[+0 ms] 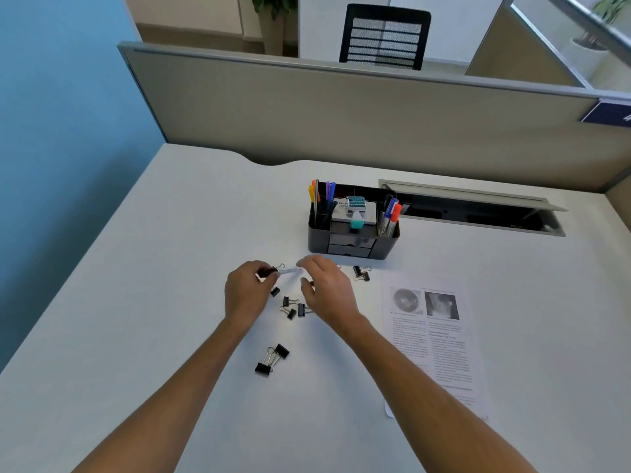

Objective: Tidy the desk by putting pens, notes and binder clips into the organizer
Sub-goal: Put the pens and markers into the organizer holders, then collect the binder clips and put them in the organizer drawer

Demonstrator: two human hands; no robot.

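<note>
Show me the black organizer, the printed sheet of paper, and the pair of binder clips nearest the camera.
organizer (351, 249): head view, on its front drawer face.
printed sheet (433, 346): head view, on its text columns.
nearest binder clips (272, 360): head view, on their wire handles.

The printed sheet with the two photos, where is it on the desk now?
In the head view, the printed sheet lies flat on the desk's right side, just right of the right hand and in front of the black organizer.

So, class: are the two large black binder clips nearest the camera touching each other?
Touching. The head view shows the two large black binder clips with their silver wire handles overlapping between the black bodies, on the white desk.
</note>
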